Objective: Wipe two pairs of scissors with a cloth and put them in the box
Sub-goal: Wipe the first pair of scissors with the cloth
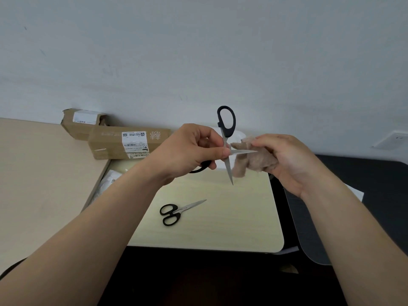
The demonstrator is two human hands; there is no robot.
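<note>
Open black-handled steel scissors (229, 131) are pinched at pivot by L hand (194, 149); one blade is clamped in beige fleecy cloth (254, 161) by R hand (289, 160), fingers curled.

The nearer cardboard box (110, 146), left of the frame's centre, carries a white shipping label (135, 144). It has two small square codes along its top edge, lines of fine print below and a barcode strip at the bottom, all too small to read. Just right of that label, large pale characters (158, 135) are printed on the cardboard; they appear upside down and cannot be made out. The farther cardboard box (75, 129), up and to the left, bears a second white label (85, 117) with a short dark line of print, also unreadable.
</note>
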